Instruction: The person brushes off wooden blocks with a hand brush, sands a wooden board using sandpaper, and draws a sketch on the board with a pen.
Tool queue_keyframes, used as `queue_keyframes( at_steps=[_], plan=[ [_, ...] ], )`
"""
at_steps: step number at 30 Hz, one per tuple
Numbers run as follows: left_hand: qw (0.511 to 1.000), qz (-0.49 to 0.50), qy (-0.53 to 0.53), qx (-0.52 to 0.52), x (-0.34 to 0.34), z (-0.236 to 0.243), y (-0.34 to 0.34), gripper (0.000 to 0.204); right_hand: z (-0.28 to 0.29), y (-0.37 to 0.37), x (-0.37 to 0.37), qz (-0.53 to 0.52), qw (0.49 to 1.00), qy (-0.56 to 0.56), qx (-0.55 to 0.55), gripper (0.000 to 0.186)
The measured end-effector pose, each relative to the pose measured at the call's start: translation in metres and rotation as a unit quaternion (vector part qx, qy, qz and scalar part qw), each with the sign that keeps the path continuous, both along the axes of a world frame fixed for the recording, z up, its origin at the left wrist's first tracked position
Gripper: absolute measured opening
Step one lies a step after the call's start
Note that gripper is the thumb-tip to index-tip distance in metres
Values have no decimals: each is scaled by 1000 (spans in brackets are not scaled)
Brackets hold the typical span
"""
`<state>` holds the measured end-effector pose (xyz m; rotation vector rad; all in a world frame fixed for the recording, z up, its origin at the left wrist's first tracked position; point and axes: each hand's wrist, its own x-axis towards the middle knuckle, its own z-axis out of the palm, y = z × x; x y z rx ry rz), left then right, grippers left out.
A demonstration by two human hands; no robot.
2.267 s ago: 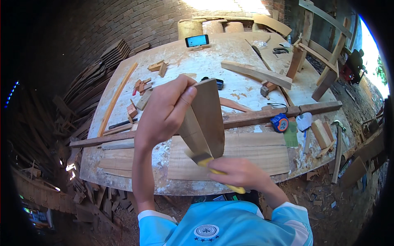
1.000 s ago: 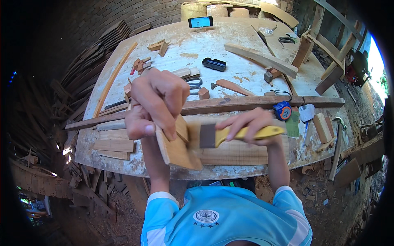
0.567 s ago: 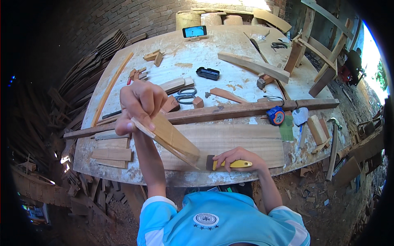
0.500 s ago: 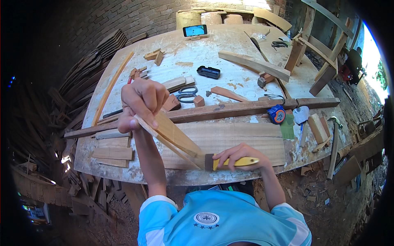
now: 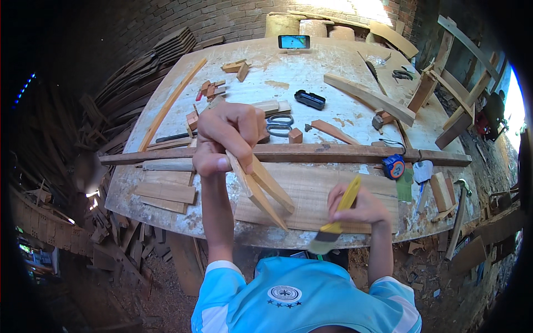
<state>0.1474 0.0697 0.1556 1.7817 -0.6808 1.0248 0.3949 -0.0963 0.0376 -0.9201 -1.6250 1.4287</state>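
My left hand (image 5: 230,136) is raised over the near side of the workbench, pinching two thin wooden strips (image 5: 255,194) at their upper ends. The strips slant down to the right and spread slightly apart at the lower ends. In my right hand (image 5: 363,210) is a yellow-handled paintbrush (image 5: 331,227), tilted with its pale bristles pointing down past the bench's near edge. The brush is apart from the strips. Beneath both hands a wide flat board (image 5: 316,180) lies on the bench.
A long dark wooden bar (image 5: 311,151) crosses the workbench (image 5: 194,105) behind the board. Short slats (image 5: 166,191) lie at left. Scissors (image 5: 279,125), a black case (image 5: 310,100) and a propped phone (image 5: 293,42) sit farther back. A blue tape measure (image 5: 393,166) and hammer (image 5: 458,216) are at right.
My right hand has drawn the brush away from the strips' lower ends and turned it from level to bristles down. My left hand still grips the strips. The whole view has shifted slightly.
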Motion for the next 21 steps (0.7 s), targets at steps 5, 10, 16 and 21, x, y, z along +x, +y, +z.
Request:
queue_keyframes(
  at_steps=[5,10,16,21],
  plan=[
    [1000,25,-11,9,0,1,-5,26,16,8,23,-283,955,-82,-18,44],
    [988,154,-11,7,-7,1,-24,27,-16,18,2,-407,859,-288,114,51],
    [952,305,9,-9,-6,1,-42,24,7,-4,-83,-86,978,86,169,46],
    [909,390,-40,-143,-5,-12,-63,45,-19,19,-100,-240,958,81,136,31]
  ],
)
